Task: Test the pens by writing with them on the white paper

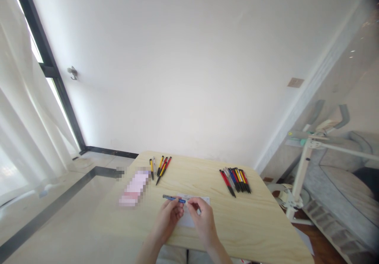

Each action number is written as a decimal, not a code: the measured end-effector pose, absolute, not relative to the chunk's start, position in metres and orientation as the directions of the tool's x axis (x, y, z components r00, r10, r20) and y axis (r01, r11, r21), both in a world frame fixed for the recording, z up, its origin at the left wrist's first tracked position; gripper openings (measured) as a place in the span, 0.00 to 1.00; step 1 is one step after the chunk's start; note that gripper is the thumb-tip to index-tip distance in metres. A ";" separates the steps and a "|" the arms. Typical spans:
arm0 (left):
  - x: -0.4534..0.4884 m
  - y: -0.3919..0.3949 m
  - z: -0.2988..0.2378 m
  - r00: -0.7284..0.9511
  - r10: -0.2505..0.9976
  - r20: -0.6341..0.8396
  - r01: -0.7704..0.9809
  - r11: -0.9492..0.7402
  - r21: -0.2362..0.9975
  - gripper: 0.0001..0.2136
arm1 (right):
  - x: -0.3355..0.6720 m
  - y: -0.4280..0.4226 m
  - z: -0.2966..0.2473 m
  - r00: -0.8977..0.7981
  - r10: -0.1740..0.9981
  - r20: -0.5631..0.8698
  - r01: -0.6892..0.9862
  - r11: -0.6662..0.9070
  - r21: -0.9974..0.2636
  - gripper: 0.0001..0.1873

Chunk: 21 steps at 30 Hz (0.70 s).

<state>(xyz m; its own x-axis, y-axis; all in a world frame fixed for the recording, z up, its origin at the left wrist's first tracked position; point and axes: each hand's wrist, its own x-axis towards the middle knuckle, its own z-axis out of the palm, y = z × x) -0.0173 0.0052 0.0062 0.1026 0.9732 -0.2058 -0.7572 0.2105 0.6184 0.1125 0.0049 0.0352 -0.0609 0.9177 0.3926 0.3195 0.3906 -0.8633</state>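
A blue pen (174, 198) with a dark end lies across the fingers of my left hand (168, 217), which is closed round its middle. The dark end points left. My right hand (204, 218) is at the pen's right end, thumb and forefinger pinched together. Whatever sits in that pinch is too small to make out. Beneath both hands, a white sheet of paper (187, 219) rests on the table, partly covered by them.
On the light wooden table (254, 224), several pens (237, 180) lie side by side at the right. More yellow, red and clear pens (161, 171) lie loosely at the back left. A blurred pinkish rectangle (134, 189) is at the left edge. A white wall (195, 78) stands behind.
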 end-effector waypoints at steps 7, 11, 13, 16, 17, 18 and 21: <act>-0.018 0.004 0.005 0.131 0.972 -0.193 -0.731 0.226 0.644 0.07 | 0.113 0.006 0.036 -0.099 0.924 0.370 0.338 0.381 -0.861 0.09; -0.018 0.003 0.007 0.168 0.965 -0.199 -0.707 0.259 0.658 0.07 | 0.112 0.003 0.038 -0.102 0.913 0.394 0.312 0.406 -0.859 0.07; -0.018 0.003 0.008 0.185 0.965 -0.185 -0.704 0.261 0.660 0.07 | 0.111 0.002 0.040 -0.106 0.911 0.397 0.296 0.411 -0.862 0.06; -0.018 0.002 0.007 0.219 0.964 -0.154 -0.710 0.265 0.652 0.06 | 0.111 0.001 0.041 -0.140 0.922 0.361 0.266 0.386 -0.883 0.05; -0.018 0.002 0.006 0.235 0.961 -0.147 -0.713 0.273 0.645 0.06 | 0.112 0.002 0.041 -0.163 0.927 0.338 0.259 0.370 -0.892 0.05; -0.019 0.003 0.005 0.245 0.958 -0.151 -0.722 0.284 0.631 0.07 | 0.114 0.002 0.041 -0.186 0.930 0.316 0.262 0.357 -0.897 0.06; -0.022 0.007 0.003 0.207 0.953 -0.222 -0.807 0.294 0.512 0.06 | 0.129 0.006 0.039 -0.193 0.938 0.287 0.354 0.339 -0.871 0.09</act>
<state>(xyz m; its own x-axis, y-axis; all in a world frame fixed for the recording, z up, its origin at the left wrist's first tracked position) -0.0223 0.0072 0.0034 0.2065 0.9529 -0.2222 -0.8073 0.2942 0.5116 0.1290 0.0059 0.0388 -0.1927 0.9383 0.2872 0.3539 0.3395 -0.8715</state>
